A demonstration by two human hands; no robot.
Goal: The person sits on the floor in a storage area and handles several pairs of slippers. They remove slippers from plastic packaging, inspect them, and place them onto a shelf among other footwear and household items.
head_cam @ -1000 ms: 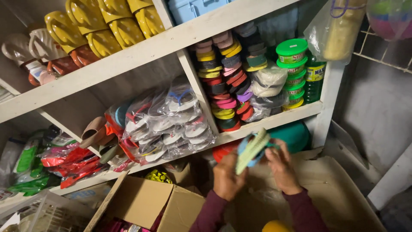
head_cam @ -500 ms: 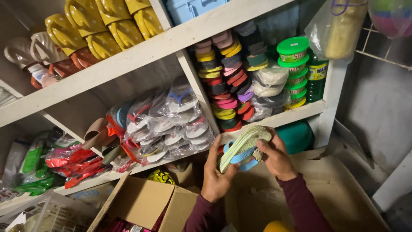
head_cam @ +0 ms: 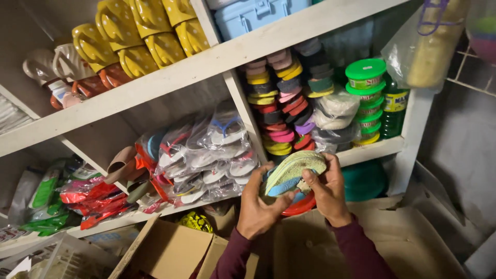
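Both hands have lifted the flip-flop pair up to the shelf edge and turned it flat-side up.

Half a second ago the green-soled flip-flops (head_cam: 295,173) were held more on edge between the hands; now the pale green sole faces up and sits at about 12 o'clock from the wrists, just in front of the lower shelf (head_cam: 369,151) and right below the stacked coloured sandals (head_cam: 281,103). To my eye that reads as the pair being looked over or lined up near the stack. The left hand (head_cam: 257,206) is curled halfway closed, thumb on top, gripping the pair's near end at 9 o'clock. The right hand (head_cam: 325,191) is closed round the far end at 3 o'clock, fingers pinching the blue strap. An open cardboard box (head_cam: 170,250) sits at 7 o'clock.
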